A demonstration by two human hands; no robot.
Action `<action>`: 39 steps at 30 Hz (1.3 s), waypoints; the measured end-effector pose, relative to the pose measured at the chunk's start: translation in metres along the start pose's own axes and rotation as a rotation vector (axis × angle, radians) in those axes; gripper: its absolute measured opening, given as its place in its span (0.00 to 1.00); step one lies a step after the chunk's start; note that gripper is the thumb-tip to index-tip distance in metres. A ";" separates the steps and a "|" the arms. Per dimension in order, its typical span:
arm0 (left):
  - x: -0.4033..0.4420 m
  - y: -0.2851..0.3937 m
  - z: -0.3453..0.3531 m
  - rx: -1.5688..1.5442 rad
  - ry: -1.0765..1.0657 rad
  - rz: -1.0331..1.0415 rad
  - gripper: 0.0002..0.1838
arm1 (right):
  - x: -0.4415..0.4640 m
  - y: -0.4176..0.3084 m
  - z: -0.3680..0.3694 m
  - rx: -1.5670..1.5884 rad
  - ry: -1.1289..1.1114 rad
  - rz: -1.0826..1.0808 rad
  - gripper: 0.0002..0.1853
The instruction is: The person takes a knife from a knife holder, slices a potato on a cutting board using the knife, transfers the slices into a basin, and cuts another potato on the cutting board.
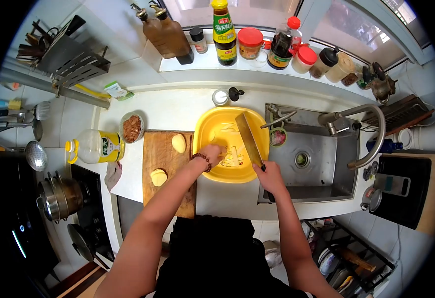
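A yellow plastic basin [206, 121] stands on the counter with pale cut strips, which look like potato [234, 158], in its bottom. My left hand [211, 155], with a beaded bracelet at the wrist, reaches in over the basin's left side. Its fingers are curled down beside the strips, and what they hold is hidden. My right hand [270, 176] grips a cleaver [248, 136] by its handle, the blade slanting up and left over the basin. Two peeled potato pieces [179, 143] lie on the wooden cutting board [154, 154], left of the basin.
A sink [322, 171] with a faucet [371, 111] is at right; a small bowl [278, 137] sits at its left. A bowl of meat [132, 127] and an oil jug [97, 146] stand left. Sauce bottles [224, 35] line the sill. A pot [61, 198] is far left.
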State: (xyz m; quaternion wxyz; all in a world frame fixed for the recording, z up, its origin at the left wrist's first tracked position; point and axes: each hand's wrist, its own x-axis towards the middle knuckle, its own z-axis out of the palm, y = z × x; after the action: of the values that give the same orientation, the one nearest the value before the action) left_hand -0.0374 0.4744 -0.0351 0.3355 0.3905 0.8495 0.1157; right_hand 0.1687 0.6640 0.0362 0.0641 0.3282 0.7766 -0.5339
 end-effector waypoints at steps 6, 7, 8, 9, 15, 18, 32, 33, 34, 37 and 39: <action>-0.080 0.002 -0.033 -0.444 0.521 0.063 0.10 | -0.023 -0.008 0.009 0.100 -0.018 -0.013 0.16; -0.097 -0.011 -0.035 -0.430 0.620 0.012 0.09 | -0.027 -0.009 0.013 0.096 -0.026 -0.024 0.16; -0.117 -0.027 -0.038 -0.416 0.719 -0.038 0.08 | -0.030 -0.009 0.019 0.087 -0.025 -0.026 0.17; -0.132 -0.055 -0.030 -0.446 0.746 -0.118 0.08 | -0.033 -0.009 0.025 0.077 -0.022 -0.029 0.17; -0.225 -0.188 0.025 -0.103 0.847 -0.399 0.18 | -0.051 -0.017 0.065 0.040 -0.035 -0.044 0.16; -0.245 -0.212 0.043 -0.228 0.743 -0.391 0.27 | -0.069 -0.035 0.081 0.051 0.022 -0.079 0.15; -0.238 -0.235 0.030 -0.405 0.509 -0.034 0.38 | -0.132 -0.085 0.228 0.087 0.134 0.081 0.15; -0.235 -0.234 0.029 -0.455 0.471 -0.067 0.36 | -0.134 -0.088 0.243 0.071 0.132 0.042 0.15; -0.235 -0.236 0.029 -0.503 0.432 -0.101 0.34 | -0.137 -0.091 0.257 0.055 0.130 0.004 0.17; -0.227 -0.250 0.045 -0.522 0.525 -0.030 0.29 | -0.151 -0.096 0.291 0.061 0.132 0.038 0.19; -0.229 -0.241 0.040 -0.589 0.511 -0.050 0.28 | -0.161 -0.097 0.307 0.057 0.139 0.061 0.19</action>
State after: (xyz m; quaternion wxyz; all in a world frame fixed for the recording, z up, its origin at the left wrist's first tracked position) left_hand -0.0450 0.1411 -0.0655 0.2135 0.2153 0.8454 0.4397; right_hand 0.1604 0.3052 0.0555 0.0171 0.3898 0.7532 -0.5295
